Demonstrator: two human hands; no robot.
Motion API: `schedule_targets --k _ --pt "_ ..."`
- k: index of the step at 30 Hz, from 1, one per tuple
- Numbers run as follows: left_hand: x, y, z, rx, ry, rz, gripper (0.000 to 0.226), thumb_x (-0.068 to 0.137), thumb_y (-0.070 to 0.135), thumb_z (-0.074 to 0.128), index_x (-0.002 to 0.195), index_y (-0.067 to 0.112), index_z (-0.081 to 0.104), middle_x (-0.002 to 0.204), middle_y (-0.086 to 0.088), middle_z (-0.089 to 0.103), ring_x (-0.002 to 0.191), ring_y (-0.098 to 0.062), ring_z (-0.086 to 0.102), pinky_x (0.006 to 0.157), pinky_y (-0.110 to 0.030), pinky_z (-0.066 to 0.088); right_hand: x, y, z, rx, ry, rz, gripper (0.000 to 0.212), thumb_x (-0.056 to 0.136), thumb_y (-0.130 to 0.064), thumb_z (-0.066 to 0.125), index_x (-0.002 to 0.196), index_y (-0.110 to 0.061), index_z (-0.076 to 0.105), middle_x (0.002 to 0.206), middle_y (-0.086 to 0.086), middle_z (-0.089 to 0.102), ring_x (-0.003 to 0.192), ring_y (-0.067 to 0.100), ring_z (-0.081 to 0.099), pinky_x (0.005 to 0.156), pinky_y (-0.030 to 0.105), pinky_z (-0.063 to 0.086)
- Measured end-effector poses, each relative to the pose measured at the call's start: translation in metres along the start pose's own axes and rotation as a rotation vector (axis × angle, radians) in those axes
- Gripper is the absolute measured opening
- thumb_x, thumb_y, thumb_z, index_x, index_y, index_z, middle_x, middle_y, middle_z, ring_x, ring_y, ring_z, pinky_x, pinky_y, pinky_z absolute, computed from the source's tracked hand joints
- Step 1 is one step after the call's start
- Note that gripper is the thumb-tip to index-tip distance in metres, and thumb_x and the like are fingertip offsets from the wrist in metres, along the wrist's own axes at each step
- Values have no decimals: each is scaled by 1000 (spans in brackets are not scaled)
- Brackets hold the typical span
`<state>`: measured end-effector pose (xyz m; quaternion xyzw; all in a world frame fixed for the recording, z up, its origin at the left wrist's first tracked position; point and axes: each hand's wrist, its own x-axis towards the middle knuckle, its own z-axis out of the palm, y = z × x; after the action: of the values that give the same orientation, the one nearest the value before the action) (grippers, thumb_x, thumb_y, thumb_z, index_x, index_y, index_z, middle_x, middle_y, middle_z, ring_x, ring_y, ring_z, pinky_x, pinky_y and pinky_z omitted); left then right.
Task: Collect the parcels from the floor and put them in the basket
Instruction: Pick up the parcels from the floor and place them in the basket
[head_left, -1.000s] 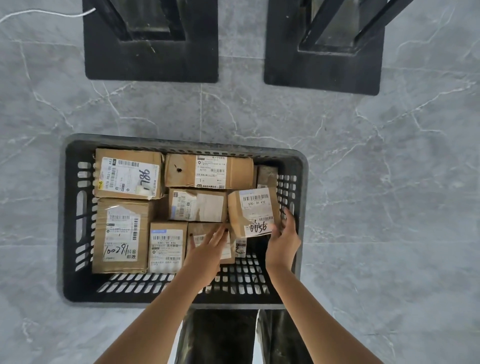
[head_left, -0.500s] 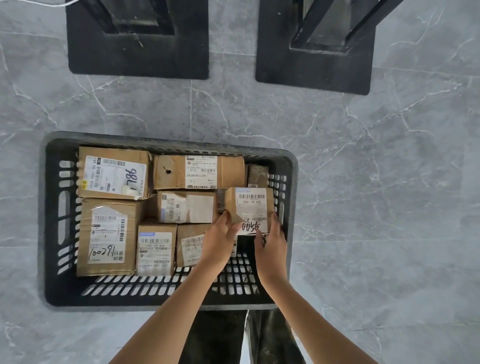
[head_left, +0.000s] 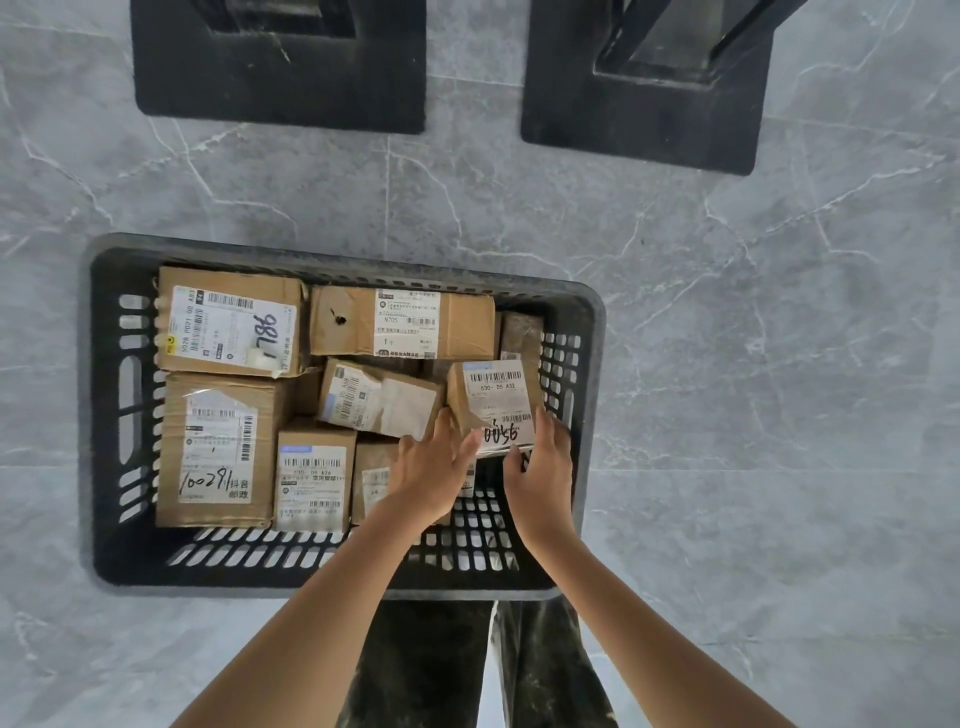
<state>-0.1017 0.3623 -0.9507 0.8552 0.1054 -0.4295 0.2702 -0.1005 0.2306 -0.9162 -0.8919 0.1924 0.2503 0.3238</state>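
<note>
A black slotted basket (head_left: 106, 415) stands on the grey floor, holding several brown cardboard parcels with white labels. At the basket's right side a small parcel marked 0056 (head_left: 496, 402) sits tilted above the others. My left hand (head_left: 434, 470) holds its left lower corner with fingers and thumb. My right hand (head_left: 543, 465) grips its right lower edge, thumb under the label. Larger parcels marked 786 (head_left: 228, 325) and 100281 (head_left: 218, 449) fill the basket's left side.
Two black square stand bases (head_left: 280, 78) (head_left: 644, 114) rest on the marble-look floor beyond the basket. My dark trouser legs (head_left: 467, 665) show below the basket's near rim. No loose parcel lies on the visible floor.
My left hand came off the lower small parcel and moved right onto the 0056 parcel. My right hand shifted from its side to its lower edge. The view drifted slightly.
</note>
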Motion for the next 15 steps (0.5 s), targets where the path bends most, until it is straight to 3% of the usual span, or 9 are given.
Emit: schedule_targets --k 2,4,6,8,12,15 --pt "2 1 -1 -44 14 34 71 90 64 9 145 20 21 114 -3 64 104 -26 60 86 -43 52 1 -1 -2 12 2 -7 61 93 -7 46 149 -17 23 137 6 41 110 2 42 85 4 37" --pt "2 2 -5 -128 14 70 64 93 60 14 142 22 29 104 -1 66 87 -19 65 74 -36 56 0 -1 -3 31 15 -27 63 92 -7 47 149 -17 22 139 6 38 121 11 44 99 20 43" --pt "2 0 -8 -201 15 92 55 96 52 22 143 25 29 115 2 65 94 -14 64 73 -25 52 -4 -3 -3 66 39 -36 67 92 -9 51 150 -19 18 140 5 34 125 14 43 102 28 45" --pt "1 -5 -10 -249 25 105 50 98 45 29 144 25 30 123 5 61 100 -9 59 74 -19 43 -8 -5 -1 96 59 -62 70 92 -12 53 151 -20 15 141 4 29 126 13 41 102 27 44" --pt "1 -5 -6 -216 99 85 46 97 40 38 140 23 35 117 4 63 102 -15 60 77 -27 51 -4 0 6 33 19 -12 73 93 -11 54 152 -15 12 144 8 27 126 16 41 97 18 36" --pt "7 1 -1 -173 199 17 30 95 32 45 121 17 50 108 2 64 101 -16 60 80 -35 54 8 -3 9 34 -100 47 76 92 -5 53 152 -14 7 146 11 29 129 17 35 101 20 30"
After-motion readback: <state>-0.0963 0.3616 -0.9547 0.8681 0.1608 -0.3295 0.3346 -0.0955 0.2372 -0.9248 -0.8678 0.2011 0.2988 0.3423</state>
